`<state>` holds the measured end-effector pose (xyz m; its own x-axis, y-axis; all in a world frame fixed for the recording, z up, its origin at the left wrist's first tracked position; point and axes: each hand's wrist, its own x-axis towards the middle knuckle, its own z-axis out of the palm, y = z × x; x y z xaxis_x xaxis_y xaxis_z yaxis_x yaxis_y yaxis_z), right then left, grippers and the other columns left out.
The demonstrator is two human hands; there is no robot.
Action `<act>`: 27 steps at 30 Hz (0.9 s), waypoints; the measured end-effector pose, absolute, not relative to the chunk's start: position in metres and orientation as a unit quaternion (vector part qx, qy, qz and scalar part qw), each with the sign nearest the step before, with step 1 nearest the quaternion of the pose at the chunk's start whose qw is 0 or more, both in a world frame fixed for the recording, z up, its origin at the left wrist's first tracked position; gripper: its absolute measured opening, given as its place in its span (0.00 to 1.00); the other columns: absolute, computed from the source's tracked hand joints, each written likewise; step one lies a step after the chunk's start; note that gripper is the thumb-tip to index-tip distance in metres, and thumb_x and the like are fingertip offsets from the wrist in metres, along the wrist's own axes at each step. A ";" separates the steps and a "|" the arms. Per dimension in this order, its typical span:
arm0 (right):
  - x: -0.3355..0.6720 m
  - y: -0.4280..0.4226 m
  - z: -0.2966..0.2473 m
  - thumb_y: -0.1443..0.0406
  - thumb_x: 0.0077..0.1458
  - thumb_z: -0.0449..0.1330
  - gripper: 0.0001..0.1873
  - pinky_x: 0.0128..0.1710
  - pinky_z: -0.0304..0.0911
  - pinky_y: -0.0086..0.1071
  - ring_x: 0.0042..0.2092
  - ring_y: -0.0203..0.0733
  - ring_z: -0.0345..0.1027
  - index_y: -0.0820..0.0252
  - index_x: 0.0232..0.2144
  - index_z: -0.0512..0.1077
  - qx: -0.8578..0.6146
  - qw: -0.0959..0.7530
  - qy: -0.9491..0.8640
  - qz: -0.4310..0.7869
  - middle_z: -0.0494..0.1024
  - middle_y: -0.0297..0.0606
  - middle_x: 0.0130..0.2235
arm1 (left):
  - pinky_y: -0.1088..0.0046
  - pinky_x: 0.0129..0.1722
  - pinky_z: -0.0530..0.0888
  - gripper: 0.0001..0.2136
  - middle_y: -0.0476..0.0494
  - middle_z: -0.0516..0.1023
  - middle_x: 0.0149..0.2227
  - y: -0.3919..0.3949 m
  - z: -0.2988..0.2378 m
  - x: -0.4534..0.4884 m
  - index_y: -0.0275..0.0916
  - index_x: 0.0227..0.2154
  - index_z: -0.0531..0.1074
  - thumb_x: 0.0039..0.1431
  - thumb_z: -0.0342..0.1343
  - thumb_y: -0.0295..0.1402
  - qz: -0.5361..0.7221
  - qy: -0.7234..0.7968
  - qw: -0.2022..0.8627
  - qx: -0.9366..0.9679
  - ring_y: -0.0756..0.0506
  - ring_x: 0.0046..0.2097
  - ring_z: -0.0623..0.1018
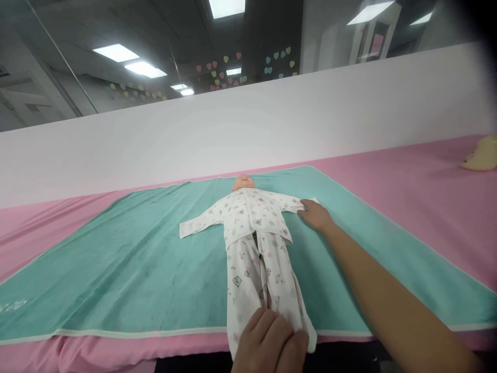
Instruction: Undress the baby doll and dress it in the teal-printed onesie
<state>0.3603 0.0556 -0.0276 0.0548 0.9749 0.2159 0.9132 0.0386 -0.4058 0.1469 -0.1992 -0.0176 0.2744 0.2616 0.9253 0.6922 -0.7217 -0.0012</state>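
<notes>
A baby doll (244, 182) lies on its back on a teal towelling blanket (116, 269), and only the top of its pinkish head shows. It wears a white sleepsuit (248, 217) with a small pastel print, its arms spread wide and its legs towards me. My right hand (315, 215) lies at the end of the doll's left sleeve, holding the cuff against the blanket. My left hand (267, 342) is at the bottom of the view, with its fingers curled over the lower sleepsuit legs. The doll's feet are hidden.
The blanket has white piping and lies on a wrinkled pink sheet (427, 191). A cream-coloured object (481, 154) sits at the far right. A white partition (233, 140) runs behind, below glass (225, 70) with paper hearts and ceiling-light reflections.
</notes>
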 end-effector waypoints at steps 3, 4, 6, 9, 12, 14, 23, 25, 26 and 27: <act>0.360 0.056 -0.028 0.56 0.54 0.47 0.29 0.55 0.54 0.42 0.58 0.50 0.57 0.60 0.56 0.61 -0.690 0.226 -0.685 0.068 0.62 0.41 0.59 | 0.73 0.19 0.56 0.10 0.53 0.60 0.15 -0.200 -0.034 0.146 0.38 0.20 0.64 0.50 0.49 0.17 -0.548 -0.294 0.232 -0.748 0.53 0.19 0.61; 0.360 0.056 -0.028 0.56 0.54 0.47 0.29 0.55 0.55 0.42 0.57 0.51 0.57 0.60 0.56 0.61 -0.690 0.226 -0.684 0.068 0.63 0.41 0.59 | 0.73 0.19 0.55 0.11 0.54 0.60 0.15 -0.201 -0.036 0.145 0.38 0.19 0.63 0.49 0.49 0.16 -0.543 -0.288 0.234 -0.753 0.53 0.18 0.60; 0.360 0.056 -0.028 0.56 0.54 0.48 0.28 0.55 0.55 0.42 0.57 0.51 0.58 0.60 0.56 0.62 -0.690 0.226 -0.684 0.067 0.63 0.42 0.59 | 0.73 0.19 0.55 0.11 0.54 0.60 0.14 -0.200 -0.035 0.139 0.38 0.19 0.63 0.49 0.49 0.16 -0.528 -0.282 0.233 -0.766 0.53 0.19 0.59; 0.360 0.056 -0.028 0.56 0.54 0.48 0.28 0.55 0.54 0.42 0.57 0.51 0.57 0.60 0.56 0.62 -0.691 0.227 -0.684 0.064 0.63 0.42 0.59 | 0.72 0.21 0.59 0.08 0.52 0.64 0.17 -0.197 -0.013 0.124 0.38 0.21 0.66 0.49 0.50 0.20 -0.444 -0.285 0.188 -0.828 0.52 0.22 0.65; 0.360 0.055 -0.028 0.57 0.54 0.48 0.28 0.55 0.55 0.42 0.57 0.51 0.58 0.61 0.55 0.62 -0.690 0.228 -0.684 0.062 0.63 0.43 0.59 | 0.70 0.30 0.67 0.09 0.49 0.71 0.25 -0.190 0.019 0.108 0.38 0.18 0.63 0.50 0.53 0.28 -0.387 -0.247 0.100 -0.883 0.49 0.33 0.72; 0.360 0.055 -0.028 0.57 0.54 0.48 0.28 0.54 0.55 0.42 0.57 0.51 0.58 0.61 0.55 0.62 -0.688 0.228 -0.686 0.062 0.63 0.43 0.59 | 0.69 0.38 0.70 0.04 0.47 0.74 0.31 -0.185 0.038 0.101 0.38 0.23 0.66 0.52 0.52 0.27 -0.352 -0.276 0.047 -0.893 0.47 0.40 0.73; 0.360 0.055 -0.028 0.56 0.54 0.48 0.28 0.54 0.55 0.42 0.57 0.52 0.58 0.59 0.55 0.62 -0.688 0.227 -0.687 0.066 0.63 0.42 0.59 | 0.57 0.50 0.66 0.16 0.39 0.69 0.51 -0.126 0.053 0.094 0.38 0.43 0.67 0.52 0.46 0.20 -0.129 -0.406 0.174 -0.888 0.39 0.56 0.64; 0.360 0.055 -0.027 0.56 0.54 0.48 0.28 0.54 0.55 0.42 0.57 0.52 0.57 0.60 0.55 0.62 -0.687 0.225 -0.687 0.068 0.63 0.43 0.59 | 0.61 0.46 0.68 0.13 0.41 0.71 0.44 -0.109 0.050 0.094 0.38 0.36 0.69 0.52 0.45 0.19 -0.111 -0.417 0.172 -0.886 0.42 0.51 0.68; 0.360 0.055 -0.027 0.56 0.54 0.48 0.28 0.54 0.55 0.42 0.57 0.51 0.57 0.60 0.55 0.62 -0.687 0.225 -0.687 0.069 0.63 0.42 0.59 | 0.63 0.44 0.68 0.11 0.42 0.72 0.41 -0.102 0.049 0.094 0.38 0.33 0.69 0.52 0.45 0.19 -0.106 -0.418 0.167 -0.887 0.43 0.48 0.70; 0.360 0.056 -0.027 0.56 0.54 0.48 0.28 0.54 0.55 0.42 0.57 0.51 0.57 0.60 0.55 0.62 -0.687 0.225 -0.687 0.069 0.62 0.42 0.59 | 0.64 0.42 0.68 0.10 0.43 0.72 0.39 -0.096 0.048 0.094 0.38 0.30 0.69 0.52 0.45 0.20 -0.103 -0.417 0.159 -0.889 0.44 0.45 0.70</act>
